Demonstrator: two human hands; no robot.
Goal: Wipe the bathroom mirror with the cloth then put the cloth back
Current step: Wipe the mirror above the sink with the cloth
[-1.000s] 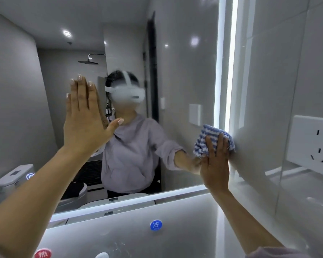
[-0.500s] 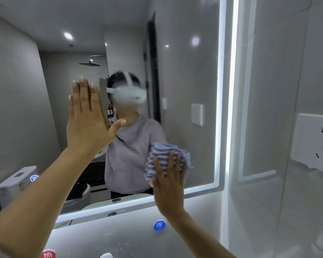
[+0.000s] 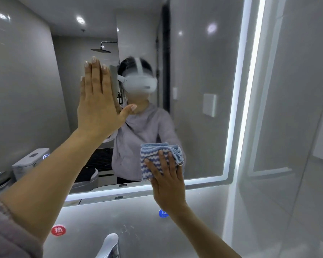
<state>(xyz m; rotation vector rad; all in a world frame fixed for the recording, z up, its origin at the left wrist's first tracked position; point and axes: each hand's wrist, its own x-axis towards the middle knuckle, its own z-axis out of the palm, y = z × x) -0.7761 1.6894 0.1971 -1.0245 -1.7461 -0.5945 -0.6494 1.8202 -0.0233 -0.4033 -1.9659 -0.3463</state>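
Presses a bunched blue-and-white striped cloth (image 3: 158, 155) against the lower part of the mirror (image 3: 203, 62) with the right hand (image 3: 168, 183), fingers straight and a little apart over the fabric, not curled round it, palm reaching down across the lit strip (image 3: 209, 180) at the bottom edge of the glass. Covers the lower half of the cloth with those fingers, leaving only the top folds and a small loop at the right corner in view. Lays the left hand (image 3: 99, 107) flat and upright on the glass, higher up and to the left, fingers together and straight, thumb out to the side, holding nothing. Hides part of the reflected person behind that palm (face blurred behind a white headset in any case). Shows in reflection a shower head (image 3: 100, 50), a toilet (image 3: 32, 161) partly cut by the left forearm, and a pale wall plate (image 3: 209, 105). Below the mirror: a round red sticker (image 3: 58, 230) just beside the left forearm, a blue sticker (image 3: 162, 213) half hidden behind the right wrist, its print unreadable, and a chrome tap (image 3: 110, 244) cut off by the bottom edge. Bottom left, a mauve sleeve (image 3: 6, 235), mostly out of frame. To the right, glossy grey wall tiles (image 3: 296, 127), blurred and streaked with reflections
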